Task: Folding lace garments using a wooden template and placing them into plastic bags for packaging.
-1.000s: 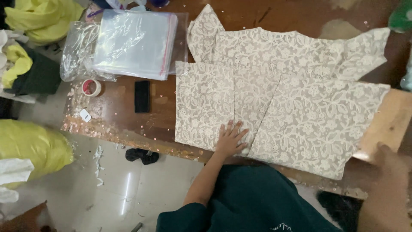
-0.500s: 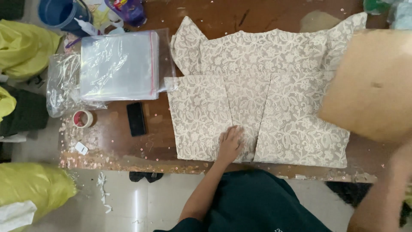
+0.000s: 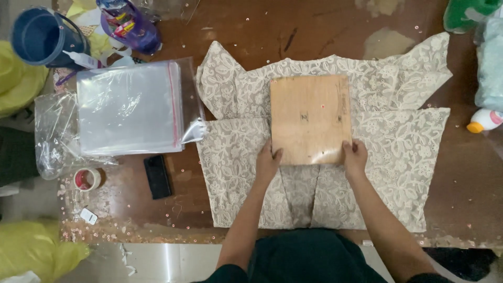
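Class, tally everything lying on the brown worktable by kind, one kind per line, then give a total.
Lace garment: 1
Wooden board, held by left hand and right hand: 1
Stack of clear zip bags: 1
Tape roll: 1
Black flat device: 1
Blue bucket: 1
Purple container: 1
White bottle with orange cap: 1
Total: 8

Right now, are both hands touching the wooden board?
Touching. The head view shows the left hand and right hand gripping the wooden board at its bottom corners.
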